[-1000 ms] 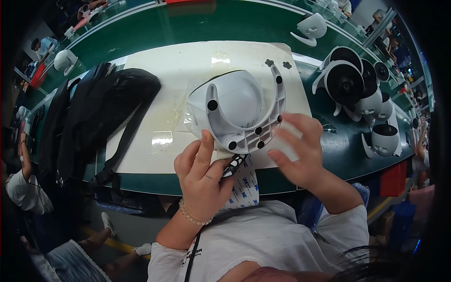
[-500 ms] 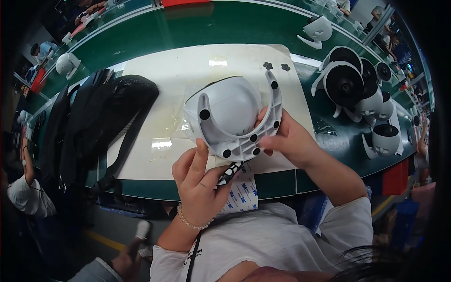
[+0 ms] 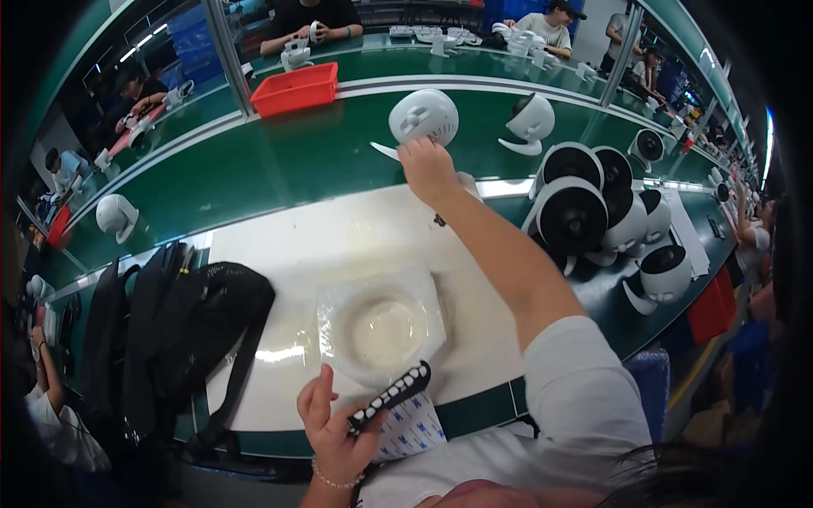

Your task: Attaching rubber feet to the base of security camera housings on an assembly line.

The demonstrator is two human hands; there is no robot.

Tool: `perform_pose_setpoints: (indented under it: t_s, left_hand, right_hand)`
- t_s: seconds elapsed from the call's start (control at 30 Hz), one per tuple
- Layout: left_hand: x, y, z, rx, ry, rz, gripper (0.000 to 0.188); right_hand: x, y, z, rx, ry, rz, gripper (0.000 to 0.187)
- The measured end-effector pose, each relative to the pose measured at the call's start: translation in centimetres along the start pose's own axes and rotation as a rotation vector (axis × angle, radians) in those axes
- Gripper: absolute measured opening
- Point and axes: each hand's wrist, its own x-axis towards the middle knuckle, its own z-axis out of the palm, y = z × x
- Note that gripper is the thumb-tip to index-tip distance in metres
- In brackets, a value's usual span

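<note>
Stretched far forward, my right hand (image 3: 428, 172) has its fingers closed on the lower part of a white round device (image 3: 439, 114) with a curved stand, over the green surface. What its thumb does is hidden. My left hand (image 3: 334, 423), near the front edge of the table, pinches a black strip with white oval spots (image 3: 394, 394), its index finger raised. Just below that strip a white sheet with blue print (image 3: 413, 429) shows. Beyond my left hand lies a white square rest with a round hollow (image 3: 428, 298), apparently wrapped in clear film, on the cream board (image 3: 279, 245).
Several white devices with round black faces (image 3: 574, 222) crowd the right side. Another white device (image 3: 532, 118) stands at the far right, one (image 3: 117, 216) at the left. Black bags (image 3: 203, 313) lie left of the board. A red bin (image 3: 296, 89) and co-workers are across.
The white device has left the rest and moved forward onto the far green surface with my right hand. My left hand has let go of it, keeping the spotted strip. The view has tilted up.
</note>
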Motion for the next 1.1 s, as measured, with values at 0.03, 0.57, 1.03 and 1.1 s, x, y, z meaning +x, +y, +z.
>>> perform_pose_setpoints:
  t_s: [0.03, 0.57, 1.03, 1.1]
  left_hand:
    - [-0.1, -0.1, -0.1, -0.010, -0.012, -0.002, 0.028]
    - [0.8, -1.9, -0.8, -0.146, -0.077, 0.067, 0.024]
    - [0.8, -0.9, -0.8, -0.165, -0.089, -0.089, 0.031]
    - [0.8, -1.0, -0.8, -0.176, -0.091, -0.072, 0.030]
  right_hand:
    - [0.1, 1.2, 1.7, -0.170, 0.010, -0.049, 0.009]
    - [-3.0, 18.2, 3.1, -0.599, -0.209, 1.032, 0.035]
    - [-3.7, 17.9, 1.3, -0.658, -0.460, 0.864, 0.025]
    - [-3.0, 17.6, 0.0, -0.635, -0.501, 0.808, 0.023]
